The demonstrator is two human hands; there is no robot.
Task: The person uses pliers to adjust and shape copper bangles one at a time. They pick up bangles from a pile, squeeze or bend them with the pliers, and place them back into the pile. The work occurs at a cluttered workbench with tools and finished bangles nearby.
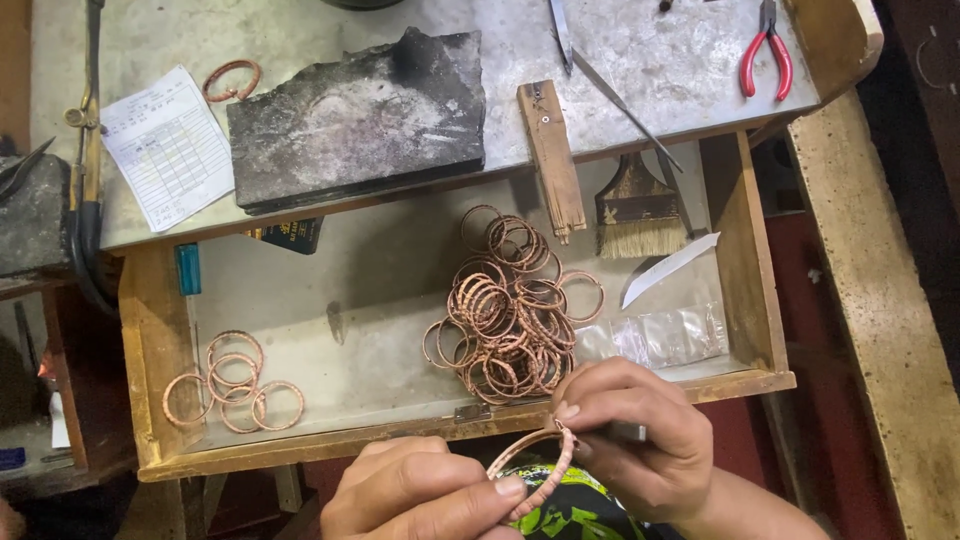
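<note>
My left hand (420, 495) grips a copper-coloured bangle (535, 475) at the bottom centre, thumb pressed on its lower rim. My right hand (630, 430) pinches the top of the same bangle and also holds a small dark tool, mostly hidden under the fingers. Both hands hover over the front edge of an open wooden drawer (160, 340). Just beyond the hands lies a heap of several copper bangles (505, 310). A smaller group of several bangles (232, 382) rests in the drawer's left front corner.
On the bench above lie a dark stone slab (360, 115), a printed sheet (168, 145), one bangle (232, 80), a wooden strip (552, 155), a brush (638, 210), red-handled pliers (766, 55) and metal tweezers (620, 100). Clear plastic bags (660, 335) sit in the drawer.
</note>
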